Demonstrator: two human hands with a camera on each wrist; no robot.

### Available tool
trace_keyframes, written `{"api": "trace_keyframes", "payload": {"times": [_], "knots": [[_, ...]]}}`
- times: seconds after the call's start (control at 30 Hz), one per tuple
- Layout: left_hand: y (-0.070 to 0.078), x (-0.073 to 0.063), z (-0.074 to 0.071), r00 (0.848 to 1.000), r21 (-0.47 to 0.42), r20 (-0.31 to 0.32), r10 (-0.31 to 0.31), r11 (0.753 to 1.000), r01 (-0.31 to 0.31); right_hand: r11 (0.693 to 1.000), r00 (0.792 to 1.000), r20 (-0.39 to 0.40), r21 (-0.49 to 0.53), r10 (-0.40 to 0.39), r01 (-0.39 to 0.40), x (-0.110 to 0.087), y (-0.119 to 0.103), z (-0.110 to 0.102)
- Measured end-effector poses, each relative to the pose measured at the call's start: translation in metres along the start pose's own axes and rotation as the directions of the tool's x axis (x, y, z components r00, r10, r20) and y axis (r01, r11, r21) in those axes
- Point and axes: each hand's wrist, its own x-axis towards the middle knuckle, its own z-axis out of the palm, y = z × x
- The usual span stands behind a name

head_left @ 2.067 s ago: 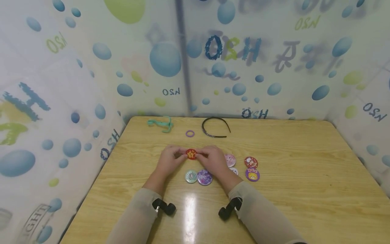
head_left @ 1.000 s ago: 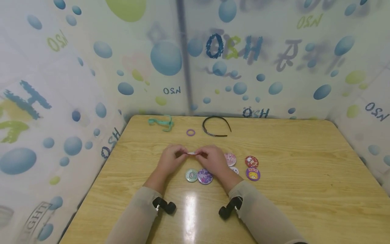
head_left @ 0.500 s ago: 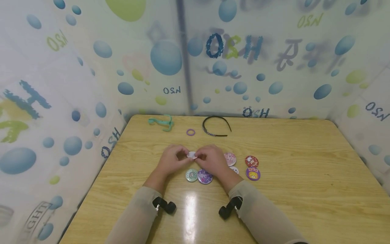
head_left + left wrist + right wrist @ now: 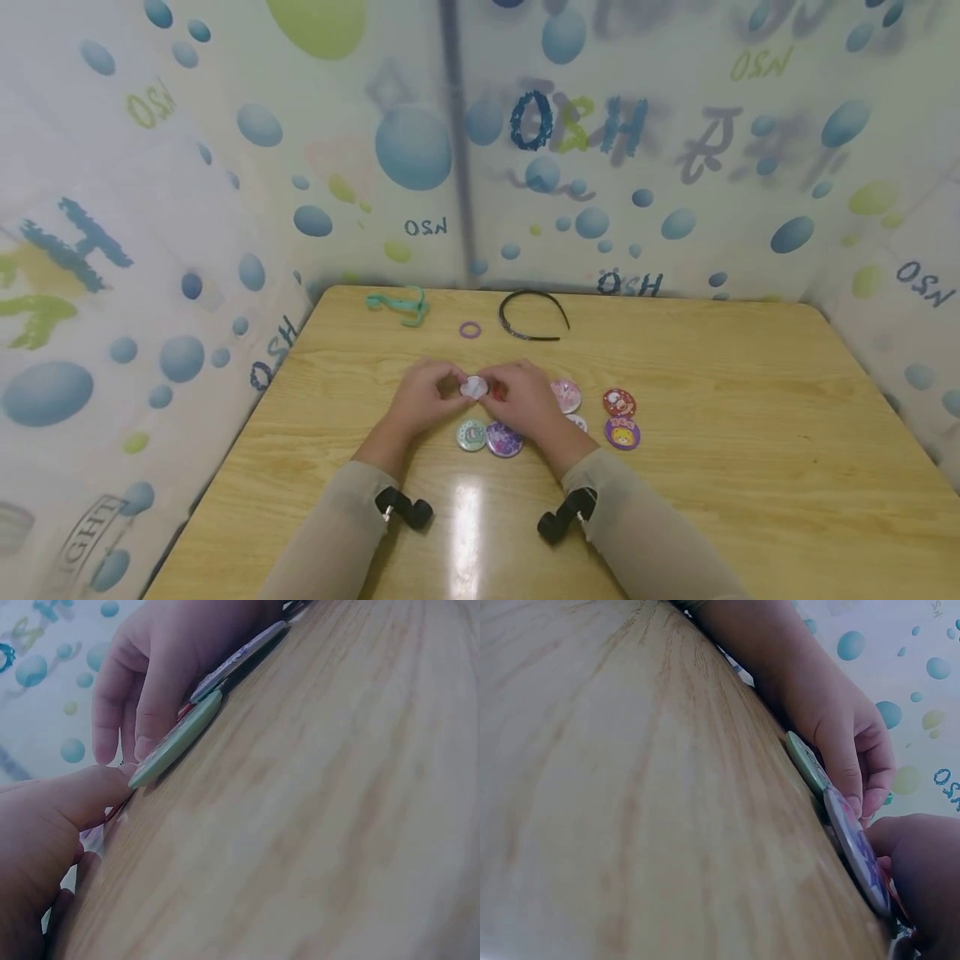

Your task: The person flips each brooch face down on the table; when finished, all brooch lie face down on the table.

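Observation:
Between both hands, in the head view, is a small round badge (image 4: pixel 473 387) with its whitish back turned up. My left hand (image 4: pixel 423 393) pinches its left edge with thumb and fingers; my right hand (image 4: pixel 527 398) pinches the right edge. A bit of red (image 4: pixel 498 390) shows among the right fingers. Just nearer than the hands lie a mint-green badge (image 4: pixel 471 435) and a purple badge (image 4: pixel 504 439), side by side on the table. Both wrist views show these two edge-on, hiding most of the pinched badge.
Right of my right hand lie a pink badge (image 4: pixel 567 395), a partly hidden white one (image 4: pixel 577 422), a red one (image 4: pixel 619 402) and a purple one with a yellow bear (image 4: pixel 622 433). Farther back are a teal clip-like item (image 4: pixel 401 306), a purple ring (image 4: pixel 470 330) and a black headband (image 4: pixel 510 321).
The badge in my hands first showed its red face with a yellow figure, then stood edge-on, and now shows its whitish back. Both hands stay in nearly the same place.

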Motion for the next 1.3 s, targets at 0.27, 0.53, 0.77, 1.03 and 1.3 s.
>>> {"api": "trace_keyframes", "payload": {"times": [0.27,0.53,0.77,1.03,1.3], "knots": [[0.001,0.001,-0.001,0.999,0.023,0.006,0.031,0.999,-0.031,0.995,0.997,0.014,-0.057,-0.08,0.081,-0.001,0.0,-0.003],[0.005,0.007,0.011,0.992,0.032,0.021,0.121,0.992,-0.122,0.981,0.985,-0.098,-0.147,-0.144,0.128,-0.016,0.014,-0.012],[0.015,0.015,0.021,0.989,0.046,0.1,0.112,0.992,-0.117,0.972,0.977,-0.147,-0.203,-0.154,0.123,-0.026,0.026,-0.028],[0.026,0.04,0.026,0.966,0.045,0.255,0.048,0.997,-0.061,0.967,0.994,-0.106,-0.256,-0.028,0.0,-0.031,0.034,-0.044],[0.019,0.041,0.023,0.959,-0.014,0.277,0.056,0.998,-0.054,0.976,0.998,-0.032,-0.21,0.05,-0.055,-0.032,0.034,-0.038]]}}
